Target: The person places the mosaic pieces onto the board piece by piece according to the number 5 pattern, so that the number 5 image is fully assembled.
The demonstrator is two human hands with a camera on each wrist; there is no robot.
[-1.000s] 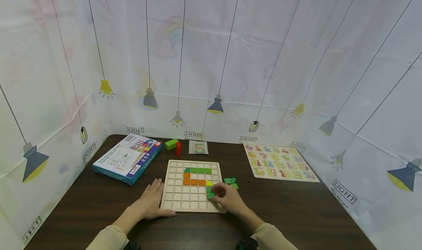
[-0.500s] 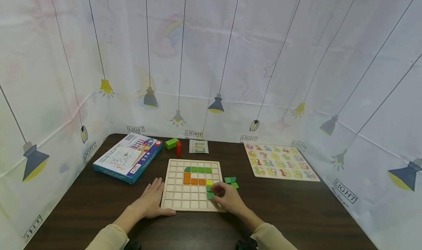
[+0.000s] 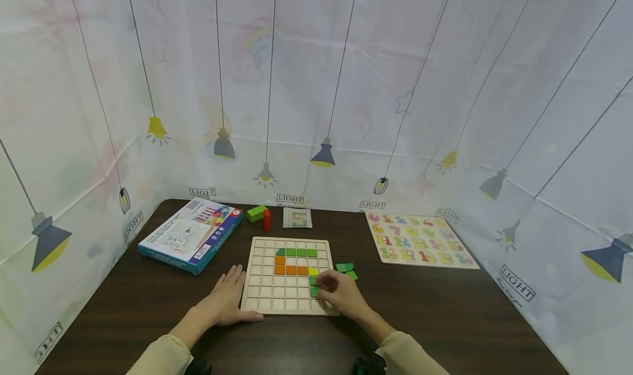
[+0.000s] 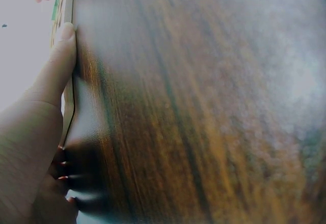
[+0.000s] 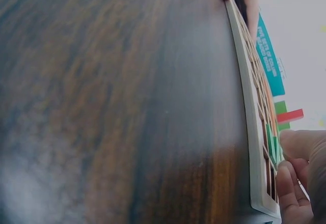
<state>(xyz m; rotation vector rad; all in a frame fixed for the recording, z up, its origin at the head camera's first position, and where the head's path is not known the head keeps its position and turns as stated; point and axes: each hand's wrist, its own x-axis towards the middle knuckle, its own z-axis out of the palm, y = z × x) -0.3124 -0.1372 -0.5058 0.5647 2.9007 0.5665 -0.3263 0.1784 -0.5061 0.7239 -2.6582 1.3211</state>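
Note:
A square wooden grid board [image 3: 262,303] lies on the table, with green, orange and yellow tiles in some cells. My left hand [image 3: 225,301] rests at its left edge with straight fingers, thumb along the near corner; in the left wrist view the thumb [image 4: 63,51] lies against the board's side. Over the right part of the board, my right hand [image 3: 343,295] has thumb and curled fingers at a green tile [image 3: 315,291]. The right wrist view shows its fingertips [image 5: 288,170] gathered round the green pieces [image 5: 271,142], partly hiding them. The yellow tile [image 3: 314,271] sits just above.
Several loose green tiles [image 3: 344,267] lie right of the board. Behind it are a pattern card [image 3: 298,218], a red block [image 3: 267,220] and a green block [image 3: 256,213]. A blue-sided box [image 3: 193,235] lies left, a number puzzle board [image 3: 420,240] right.
Both hands stay in nearly the same place, the right at the green tiles and the left beside the board. The head view shifts only slightly.

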